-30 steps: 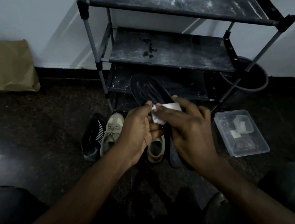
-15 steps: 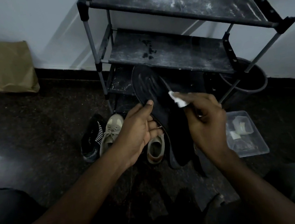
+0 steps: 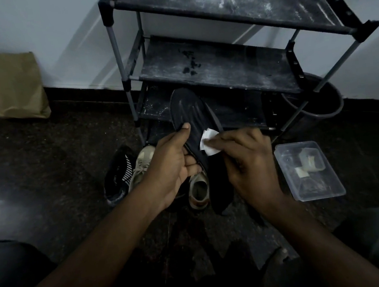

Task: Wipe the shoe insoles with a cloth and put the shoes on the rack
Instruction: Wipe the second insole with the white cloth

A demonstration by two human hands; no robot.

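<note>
Low over a dark floor, the left hand (image 3: 174, 166) is gripping a dark insole (image 3: 189, 110) while the right hand (image 3: 244, 158) is pinching a white cloth (image 3: 208, 142) against it. Beige sneakers (image 3: 140, 167) and perhaps a black shoe (image 3: 116, 177) are lying beneath, with a dusty shoe rack (image 3: 218, 69) standing behind.

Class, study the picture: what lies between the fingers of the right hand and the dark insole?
A small white cloth, held by the right hand against the insole that the left hand grips. The head view shows it.
</note>
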